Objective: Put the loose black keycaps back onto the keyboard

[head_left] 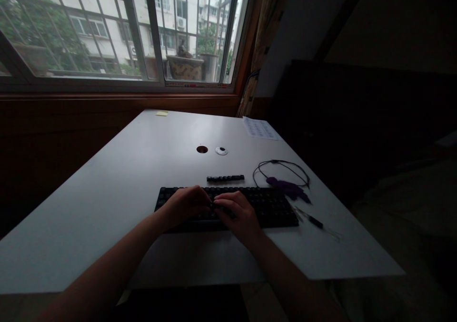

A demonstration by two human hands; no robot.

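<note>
A black keyboard [273, 208] lies across the near half of the white table. My left hand [187, 202] is over its left-middle part, fingers curled inward and pressed together. Close beside it, my right hand [238, 212] is over the middle keys, with thumb and fingers pinched. The fingertips of both hands almost meet above the keys. Whatever small thing they may hold is too dark to make out. Just behind the keyboard sits a short row of black keycaps [225, 178].
Right of the keyboard lie a wire keycap puller [316, 222], a purple cloth [287, 188] and a looped black cable [302, 167]. Farther back are a round table hole [202, 149], its white cover [222, 151], a printed sheet [261, 128] and a yellow note [162, 113].
</note>
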